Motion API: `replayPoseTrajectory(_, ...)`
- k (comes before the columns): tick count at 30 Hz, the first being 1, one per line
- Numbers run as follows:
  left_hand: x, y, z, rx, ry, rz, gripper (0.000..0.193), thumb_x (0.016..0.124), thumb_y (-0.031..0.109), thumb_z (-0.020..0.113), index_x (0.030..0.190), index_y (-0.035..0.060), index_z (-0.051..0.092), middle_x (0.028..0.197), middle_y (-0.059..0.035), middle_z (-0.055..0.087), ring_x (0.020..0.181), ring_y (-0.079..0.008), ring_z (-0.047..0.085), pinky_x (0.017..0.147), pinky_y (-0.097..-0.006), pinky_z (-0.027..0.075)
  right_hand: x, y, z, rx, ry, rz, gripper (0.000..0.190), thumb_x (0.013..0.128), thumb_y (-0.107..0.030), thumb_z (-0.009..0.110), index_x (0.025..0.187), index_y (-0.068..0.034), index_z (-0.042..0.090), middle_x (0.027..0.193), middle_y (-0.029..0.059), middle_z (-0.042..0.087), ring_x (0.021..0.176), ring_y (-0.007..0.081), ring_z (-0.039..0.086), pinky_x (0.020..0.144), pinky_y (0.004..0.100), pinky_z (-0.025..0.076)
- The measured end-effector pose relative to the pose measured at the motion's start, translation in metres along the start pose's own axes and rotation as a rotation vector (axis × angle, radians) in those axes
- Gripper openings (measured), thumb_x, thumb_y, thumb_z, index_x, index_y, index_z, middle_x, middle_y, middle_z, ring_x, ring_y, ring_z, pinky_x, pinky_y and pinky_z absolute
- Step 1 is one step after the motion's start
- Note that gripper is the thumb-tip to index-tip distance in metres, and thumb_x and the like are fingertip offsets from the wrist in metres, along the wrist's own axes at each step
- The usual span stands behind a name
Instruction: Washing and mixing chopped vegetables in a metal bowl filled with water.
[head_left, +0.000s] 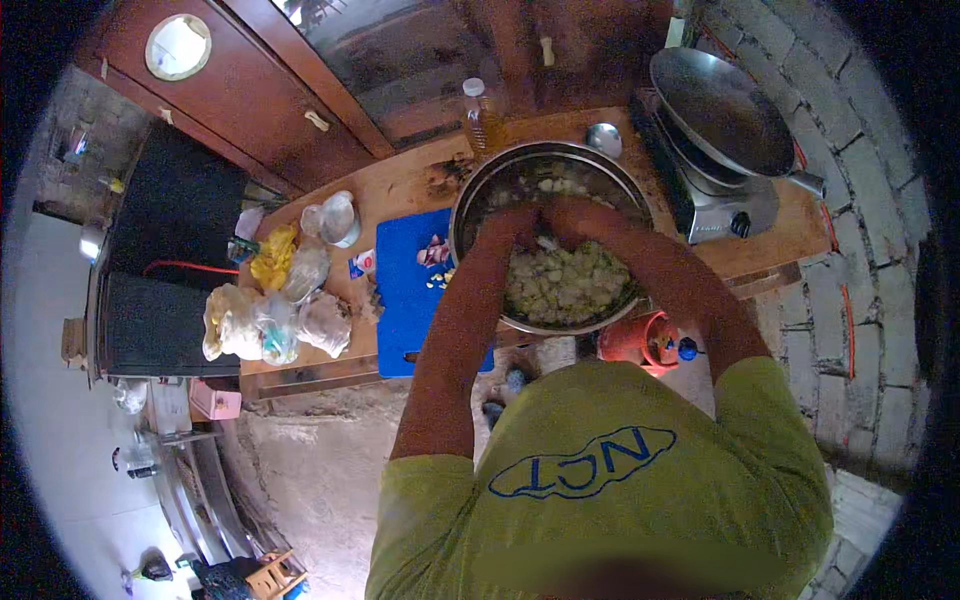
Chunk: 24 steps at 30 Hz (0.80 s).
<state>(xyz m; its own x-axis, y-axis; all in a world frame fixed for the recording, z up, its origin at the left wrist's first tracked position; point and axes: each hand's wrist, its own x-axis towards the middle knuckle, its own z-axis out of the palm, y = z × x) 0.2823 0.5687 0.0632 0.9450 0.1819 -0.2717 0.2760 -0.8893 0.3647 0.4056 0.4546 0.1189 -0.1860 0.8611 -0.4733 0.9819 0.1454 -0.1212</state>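
A large round metal pot (649, 225) holds pale, chunky food pieces (570, 281) in its near part. Both my hands reach into it, close together near the middle; my left hand (520, 219) comes from the left and my right hand (568, 217) from the right. Their fingers are dark and blurred, so whether they grip anything is hidden. Just left of the pot lies a blue cutting board (405, 300), bearing chopped purplish onion (433, 252) and small yellowish pieces (439, 280). A metal ladle or spoon (604, 139) rests behind the pot, beside a white-capped plastic bottle of amber liquid (484, 124).
Plastic bags (244, 322) and a cup (341, 225) stand on the wooden table (367, 184) at left. A wok (724, 112) sits on a gas stove (731, 210) at right. Below the near edge is a red bucket (626, 337); a brick wall (855, 247) bounds the right.
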Motion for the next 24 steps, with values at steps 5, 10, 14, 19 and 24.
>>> replayPoseTrajectory(5,-0.001,0.020,-0.015,0.020,-0.168,-0.301,0.046,0.062,0.024,0.076,0.104,0.0082,0.064,0.107,-0.0167,0.064,0.101,-0.0314,0.061,0.084,-0.0454,0.049,-0.013,0.003,-0.008,0.155,0.198,0.100,0.035,0.070,-0.030,0.065,0.091,-0.003,0.065,0.087,0.0203,0.065,0.081,0.0345,0.064,0.067,0.0457,0.052)
replayPoseTrajectory(10,-0.007,0.011,-0.011,0.145,-0.023,-0.226,0.042,0.069,0.032,0.067,0.105,0.0102,0.064,0.106,-0.0172,0.064,0.097,-0.0329,0.062,0.083,-0.0443,0.050,-0.027,-0.009,-0.044,0.036,0.337,0.242,0.040,0.070,-0.042,0.064,0.088,-0.006,0.068,0.083,0.0193,0.065,0.081,0.0345,0.063,0.070,0.0468,0.051)
replayPoseTrajectory(14,-0.019,0.041,-0.043,-0.023,-0.105,-0.297,0.043,0.070,0.033,0.065,0.104,0.0063,0.063,0.106,-0.0178,0.064,0.096,-0.0339,0.062,0.082,-0.0450,0.050,-0.027,0.018,-0.024,0.184,0.430,0.222,0.035,0.071,-0.035,0.064,0.092,-0.007,0.068,0.085,0.0191,0.065,0.080,0.0347,0.063,0.072,0.0465,0.050)
replayPoseTrajectory(19,-0.011,0.037,-0.033,0.041,-0.096,-0.277,0.045,0.070,0.032,0.065,0.106,0.0056,0.062,0.106,-0.0185,0.063,0.096,-0.0339,0.062,0.083,-0.0454,0.049,-0.019,0.039,-0.004,0.293,0.539,0.058,0.032,0.068,-0.012,0.062,0.100,-0.007,0.066,0.088,0.0200,0.064,0.082,0.0363,0.062,0.074,0.0467,0.050)
replayPoseTrajectory(24,0.006,-0.036,0.028,-0.011,0.049,-0.177,0.043,0.073,0.031,0.061,0.106,0.0036,0.062,0.108,-0.0203,0.062,0.097,-0.0342,0.061,0.085,-0.0450,0.049,-0.023,0.010,-0.035,0.317,0.532,0.024,0.043,0.064,-0.006,0.061,0.106,-0.011,0.064,0.092,0.0202,0.064,0.087,0.0367,0.062,0.079,0.0454,0.049)
